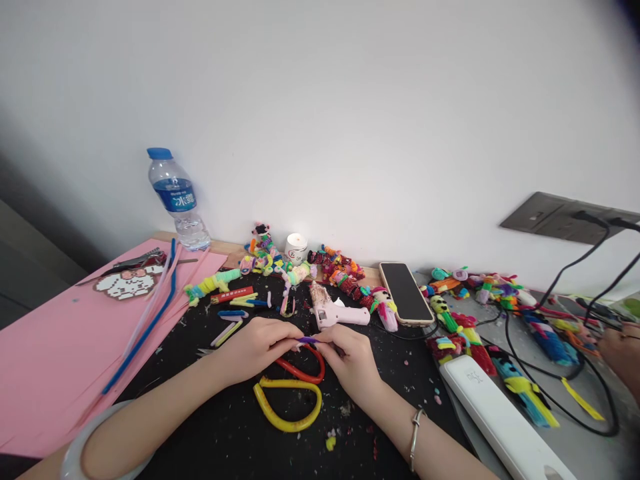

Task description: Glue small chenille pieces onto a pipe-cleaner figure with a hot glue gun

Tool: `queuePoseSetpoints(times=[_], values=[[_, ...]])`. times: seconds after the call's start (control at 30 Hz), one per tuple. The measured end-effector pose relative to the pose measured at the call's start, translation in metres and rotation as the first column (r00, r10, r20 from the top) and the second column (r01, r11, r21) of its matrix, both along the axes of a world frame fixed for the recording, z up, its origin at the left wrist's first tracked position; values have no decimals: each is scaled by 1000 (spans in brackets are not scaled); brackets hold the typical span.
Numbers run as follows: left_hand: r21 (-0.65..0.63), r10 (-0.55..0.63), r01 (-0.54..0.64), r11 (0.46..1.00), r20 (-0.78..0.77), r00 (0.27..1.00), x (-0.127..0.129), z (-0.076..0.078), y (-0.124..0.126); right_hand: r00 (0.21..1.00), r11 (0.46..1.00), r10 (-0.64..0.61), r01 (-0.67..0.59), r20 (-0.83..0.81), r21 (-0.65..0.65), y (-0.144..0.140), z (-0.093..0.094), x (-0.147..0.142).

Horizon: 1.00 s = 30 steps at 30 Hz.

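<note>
Between the fingertips of my left hand and my right hand a short purple pipe cleaner piece stretches, pinched at both ends. Just below lie scissors with one red handle loop and one yellow handle loop; my left hand and forearm cover part of them. A pale pink glue gun rests on its side behind my right hand. Left of it, short cut pipe cleaner pieces in yellow, blue and lilac lie near a red box.
A water bottle leans against the wall. Long pipe cleaners cross pink paper at left. Several fuzzy dolls, a phone, black cables and a long white device lie at right. Another person's hand shows at the right edge.
</note>
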<state>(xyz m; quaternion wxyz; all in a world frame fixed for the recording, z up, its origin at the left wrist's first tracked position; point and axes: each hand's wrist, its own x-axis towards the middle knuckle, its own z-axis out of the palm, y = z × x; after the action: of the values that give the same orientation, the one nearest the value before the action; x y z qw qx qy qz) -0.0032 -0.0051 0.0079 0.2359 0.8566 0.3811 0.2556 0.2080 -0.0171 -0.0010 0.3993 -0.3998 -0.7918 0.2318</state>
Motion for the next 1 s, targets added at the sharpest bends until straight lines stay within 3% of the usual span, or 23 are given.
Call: queuePoseSetpoints(times=[0.73,1.0], values=[[16,-51,51,999,-45,998,1,4,0,996,996,77,-79,44,41,0,-1,-2],[-6,16,-16,1000,21,1000,-1,1,2,999,999,-47,47,-11,-12,-1,1,-2]])
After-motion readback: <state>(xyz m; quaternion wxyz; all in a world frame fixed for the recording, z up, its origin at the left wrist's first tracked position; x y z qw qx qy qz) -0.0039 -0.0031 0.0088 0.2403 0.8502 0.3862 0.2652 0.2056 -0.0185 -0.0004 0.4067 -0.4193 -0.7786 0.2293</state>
